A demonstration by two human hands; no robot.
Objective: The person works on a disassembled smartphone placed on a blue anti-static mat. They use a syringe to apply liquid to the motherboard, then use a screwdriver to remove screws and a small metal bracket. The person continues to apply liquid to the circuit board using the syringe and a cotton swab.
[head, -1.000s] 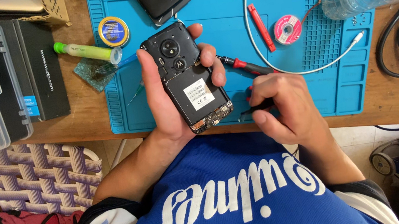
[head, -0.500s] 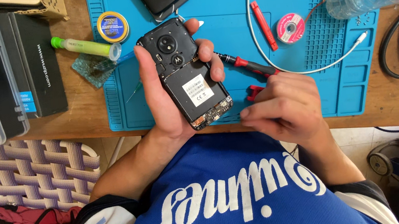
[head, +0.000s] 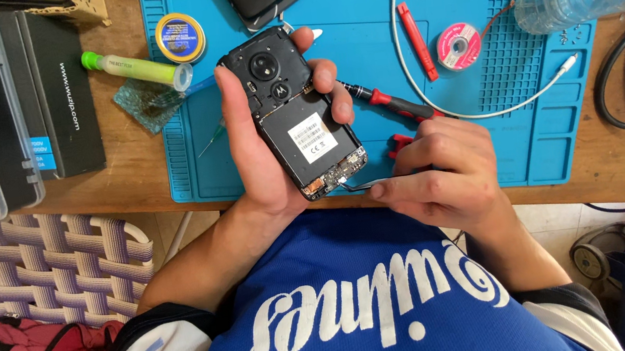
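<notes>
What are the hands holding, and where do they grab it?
The left hand grips the opened phone around its long sides. The right hand pinches thin metal tweezers near their back end, tip at the phone's bottom edge.

Left hand (head: 258,158) grips opened phone (head: 297,121), back cover off, above blue mat's (head: 550,144) near edge. Right hand (head: 442,178) pinches tweezers (head: 354,186), tips at phone's bottom end.
</notes>
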